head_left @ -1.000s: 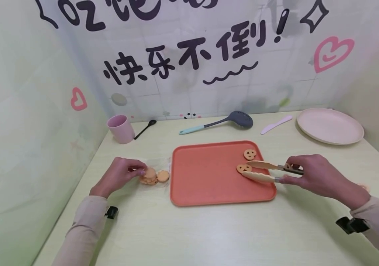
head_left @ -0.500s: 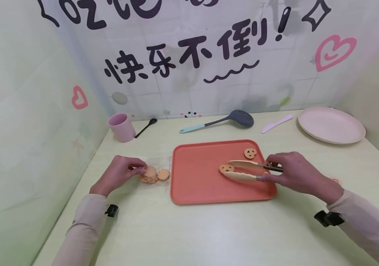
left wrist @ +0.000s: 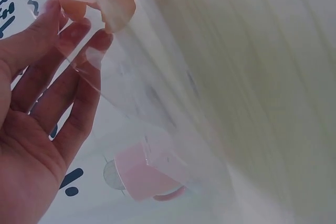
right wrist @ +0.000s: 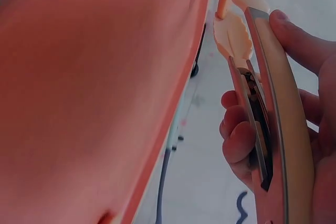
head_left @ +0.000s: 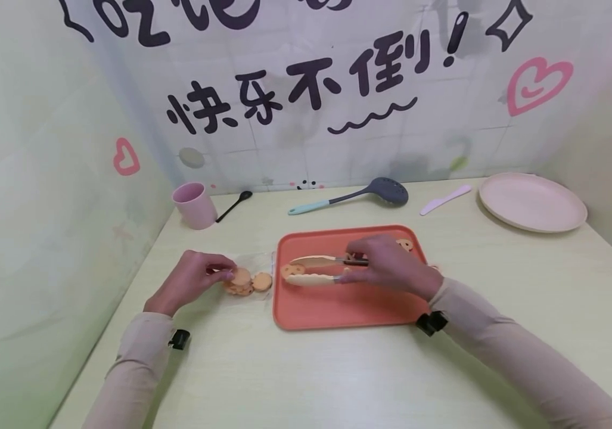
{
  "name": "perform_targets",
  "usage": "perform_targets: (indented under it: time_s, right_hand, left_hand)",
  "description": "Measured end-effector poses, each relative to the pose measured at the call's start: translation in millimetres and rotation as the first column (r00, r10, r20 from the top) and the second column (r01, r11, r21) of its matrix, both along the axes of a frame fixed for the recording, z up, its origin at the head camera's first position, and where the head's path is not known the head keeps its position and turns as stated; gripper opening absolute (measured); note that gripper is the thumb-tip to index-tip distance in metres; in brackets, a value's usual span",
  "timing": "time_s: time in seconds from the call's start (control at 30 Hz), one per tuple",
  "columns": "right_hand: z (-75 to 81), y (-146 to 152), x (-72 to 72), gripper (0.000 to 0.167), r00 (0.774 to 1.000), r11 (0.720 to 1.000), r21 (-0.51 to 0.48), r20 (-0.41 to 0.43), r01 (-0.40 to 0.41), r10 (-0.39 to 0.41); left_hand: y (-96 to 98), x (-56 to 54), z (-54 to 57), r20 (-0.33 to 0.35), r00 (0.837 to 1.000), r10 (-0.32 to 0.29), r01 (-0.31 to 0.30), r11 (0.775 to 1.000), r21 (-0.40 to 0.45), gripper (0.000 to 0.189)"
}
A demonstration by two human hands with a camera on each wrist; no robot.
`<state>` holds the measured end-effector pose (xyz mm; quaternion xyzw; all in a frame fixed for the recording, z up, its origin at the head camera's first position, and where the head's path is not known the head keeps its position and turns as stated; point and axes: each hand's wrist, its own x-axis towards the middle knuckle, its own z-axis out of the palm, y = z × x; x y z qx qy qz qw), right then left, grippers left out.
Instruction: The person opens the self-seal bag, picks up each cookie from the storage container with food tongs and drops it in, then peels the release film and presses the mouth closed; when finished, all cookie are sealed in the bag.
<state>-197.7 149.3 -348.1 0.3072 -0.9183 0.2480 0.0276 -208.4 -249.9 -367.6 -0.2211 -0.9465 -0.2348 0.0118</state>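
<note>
My left hand (head_left: 190, 283) pinches the edge of a clear plastic bag (left wrist: 131, 90) left of the red tray (head_left: 338, 311). Several round tan cookies (head_left: 241, 278) show inside the bag. Over the tray, my right hand (head_left: 394, 268) grips a pair of tongs (head_left: 313, 279) with metal arms and scalloped cream tips. Those tips point left and hold a cookie with cut-out holes (head_left: 292, 270) near the tray's left rim; it also shows between them in the right wrist view. A second such cookie (head_left: 406, 244) lies in the tray's back right corner, partly covered by my right hand.
Along the back wall stand a pink cup (head_left: 195, 207), a black spoon (head_left: 234, 207), a slotted spoon (head_left: 388, 191) with a light blue handle, a lilac knife (head_left: 445, 200) and a large pale pink plate (head_left: 533, 204). Walls rise on the left and right.
My right hand has carried the tongs and the cookie leftward across the tray, from its right side to its left rim near the bag. The left hand stays in place.
</note>
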Motion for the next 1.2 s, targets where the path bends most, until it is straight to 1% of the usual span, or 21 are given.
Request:
perform_targets:
  time_s: [0.07,0.2,0.33,0.5,0.7,0.77,0.9,0.97,1.07,1.17,1.2]
  right_hand:
    - [-2.1,-13.5,-3.6,0.035,1.0,1.0,0.019,0.017,-0.014,0.014]
    - [-4.2,-35.3,-9.6,0.034,0.999,0.998,0.051,0.015,-0.039,0.038]
    - [-1.7,-49.3,-13.5,0.033,0.998,0.998,0.04,0.04,-0.055,0.053]
    - [1.1,-61.0,-16.4,0.036,0.995,0.997,0.03,0.068,-0.071,0.068]
    - [0.8,-71.5,-17.8,0.038,0.995,0.996,0.028,0.062,-0.083,0.082]
    - [0.9,-75.2,-18.4,0.036,0.994,0.996,0.016,0.065,-0.09,0.089]
    - [-0.4,-83.8,-20.5,0.035,0.992,0.995,-0.008,0.079,-0.098,0.098]
    - [-1.6,-88.3,-21.7,0.034,0.992,0.995,-0.019,0.08,-0.099,0.101]
    - [-3.9,-94.3,-23.6,0.035,0.992,0.995,-0.036,0.081,-0.098,0.1]
    - [-6.9,-98.8,-26.1,0.035,0.992,0.993,-0.055,0.073,-0.102,0.106]
    - [-7.4,-99.9,-26.7,0.036,0.992,0.993,-0.056,0.075,-0.101,0.105]
  left_hand:
    - [-0.5,-0.1,-0.5,-0.004,1.0,0.0,0.0,1.0,-0.001,0.021]
    - [-1.2,-0.1,-0.4,-0.006,1.0,-0.002,0.002,1.0,-0.002,0.02]
    - [-0.3,0.1,1.7,-0.011,1.0,-0.003,0.003,1.0,0.005,0.018]
    - [0.0,0.7,3.1,-0.016,1.0,0.002,-0.002,1.0,0.007,0.018]
    - [1.2,1.9,3.4,-0.016,1.0,0.022,-0.021,0.999,0.027,0.019]
    - [3.5,2.4,4.2,-0.029,0.999,0.02,-0.019,0.999,0.037,0.019]
    - [8.8,3.8,6.4,-0.076,0.997,-0.002,0.006,0.998,0.06,0.017]
    - [10.8,3.9,7.4,-0.092,0.996,-0.005,0.011,0.998,0.057,0.016]
    - [11.9,4.3,7.8,-0.095,0.995,0.015,-0.01,0.999,0.054,0.015]
    - [10.4,4.1,6.4,-0.089,0.995,0.042,-0.037,0.998,0.054,0.015]
    - [9.7,3.9,5.6,-0.081,0.996,0.042,-0.037,0.997,0.062,0.016]
